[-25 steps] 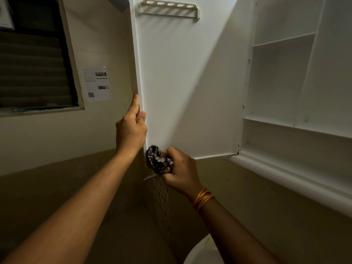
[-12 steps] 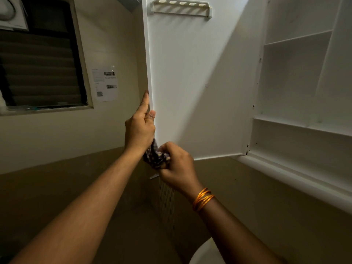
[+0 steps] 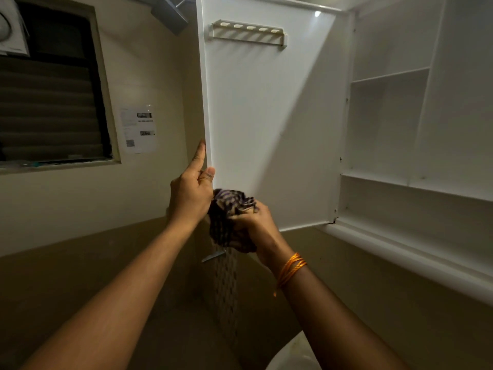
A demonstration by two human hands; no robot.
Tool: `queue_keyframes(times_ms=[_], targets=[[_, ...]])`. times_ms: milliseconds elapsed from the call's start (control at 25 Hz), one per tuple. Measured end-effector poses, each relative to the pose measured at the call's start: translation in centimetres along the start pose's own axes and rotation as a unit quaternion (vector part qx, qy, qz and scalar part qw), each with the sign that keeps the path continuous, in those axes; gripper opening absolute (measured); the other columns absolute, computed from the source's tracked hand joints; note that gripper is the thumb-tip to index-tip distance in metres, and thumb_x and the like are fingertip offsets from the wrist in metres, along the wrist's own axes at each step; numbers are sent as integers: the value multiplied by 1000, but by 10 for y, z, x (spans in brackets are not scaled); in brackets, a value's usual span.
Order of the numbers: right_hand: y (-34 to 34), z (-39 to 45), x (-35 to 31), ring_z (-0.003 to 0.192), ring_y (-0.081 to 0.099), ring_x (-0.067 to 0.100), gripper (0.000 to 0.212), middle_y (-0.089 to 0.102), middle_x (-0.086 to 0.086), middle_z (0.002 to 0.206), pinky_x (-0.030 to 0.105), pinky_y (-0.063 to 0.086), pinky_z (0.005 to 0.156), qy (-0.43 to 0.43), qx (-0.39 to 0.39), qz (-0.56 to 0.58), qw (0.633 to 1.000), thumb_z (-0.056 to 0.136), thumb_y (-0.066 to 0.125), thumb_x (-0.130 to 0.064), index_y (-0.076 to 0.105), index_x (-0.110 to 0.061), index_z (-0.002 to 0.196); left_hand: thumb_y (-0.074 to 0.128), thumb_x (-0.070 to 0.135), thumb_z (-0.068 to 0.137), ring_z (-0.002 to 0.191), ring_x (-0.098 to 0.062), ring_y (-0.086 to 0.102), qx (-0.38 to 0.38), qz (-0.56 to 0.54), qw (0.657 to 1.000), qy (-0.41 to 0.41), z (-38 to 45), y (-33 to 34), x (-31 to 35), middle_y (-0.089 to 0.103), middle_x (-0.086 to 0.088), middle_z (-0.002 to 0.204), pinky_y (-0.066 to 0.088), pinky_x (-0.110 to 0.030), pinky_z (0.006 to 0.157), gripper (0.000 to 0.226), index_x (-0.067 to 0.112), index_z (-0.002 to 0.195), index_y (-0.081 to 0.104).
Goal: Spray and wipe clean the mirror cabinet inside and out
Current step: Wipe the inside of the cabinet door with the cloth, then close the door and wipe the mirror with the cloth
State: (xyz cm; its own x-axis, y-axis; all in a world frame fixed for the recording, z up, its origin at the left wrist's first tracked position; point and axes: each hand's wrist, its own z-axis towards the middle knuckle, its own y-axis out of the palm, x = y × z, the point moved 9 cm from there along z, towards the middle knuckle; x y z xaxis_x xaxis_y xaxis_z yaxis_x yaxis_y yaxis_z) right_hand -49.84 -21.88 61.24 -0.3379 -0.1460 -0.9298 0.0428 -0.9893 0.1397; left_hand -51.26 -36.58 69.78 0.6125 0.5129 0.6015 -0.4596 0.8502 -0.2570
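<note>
Left of the open cabinet door (image 3: pixel 266 124), a dark louvred window (image 3: pixel 50 86) sits in the wall, with a printed notice (image 3: pixel 138 129) taped between window and door. The left hand (image 3: pixel 190 194) holds the door's free edge, forefinger lying straight along it and thumb pinching the inner face, keeping the panel steady. Just beside it, at the door's lower corner, the right hand (image 3: pixel 253 225) is clenched round a bunched dark patterned cloth (image 3: pixel 229 209) pressed against the white inner face. A slotted rack (image 3: pixel 248 32) is fixed high on that face. Right of the door, the cabinet's shelves (image 3: pixel 394 124) stand bare. The risk, judged from here: a hard wipe could swing the door, strain its hinges or pinch the steadying fingers (image 3: pixel 206 176); the cloth may also miss the corner's edge.
</note>
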Motion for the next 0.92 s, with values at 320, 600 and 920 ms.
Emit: queue_keyframes(times_ms=[320,600,920], targets=[[-13,-33,-53,78,71,32,27,69,20,97,40,63,70,-43,124,254,958,93,64,-13,66,0,117,56,48,95,65,-12,67,-13,-41,999,26,-14,-27,35,69,4,73,60,-33,66,40,30,130,60],[-35,-107,-110,106,72,37,34,72,22,120,51,58,92,-95,142,196,966,104,52,-30,65,-8,127,65,41,92,58,-9,66,-26,-90,988,124,-39,-39,117,66,7,65,58,-35,58,21,21,85,66],[-115,-196,-158,99,74,39,35,73,23,113,40,62,73,-113,191,85,971,93,66,-13,62,-10,128,68,22,91,48,-12,58,-73,-166,956,231,-92,5,231,57,1,58,53,-28,47,51,17,136,45]])
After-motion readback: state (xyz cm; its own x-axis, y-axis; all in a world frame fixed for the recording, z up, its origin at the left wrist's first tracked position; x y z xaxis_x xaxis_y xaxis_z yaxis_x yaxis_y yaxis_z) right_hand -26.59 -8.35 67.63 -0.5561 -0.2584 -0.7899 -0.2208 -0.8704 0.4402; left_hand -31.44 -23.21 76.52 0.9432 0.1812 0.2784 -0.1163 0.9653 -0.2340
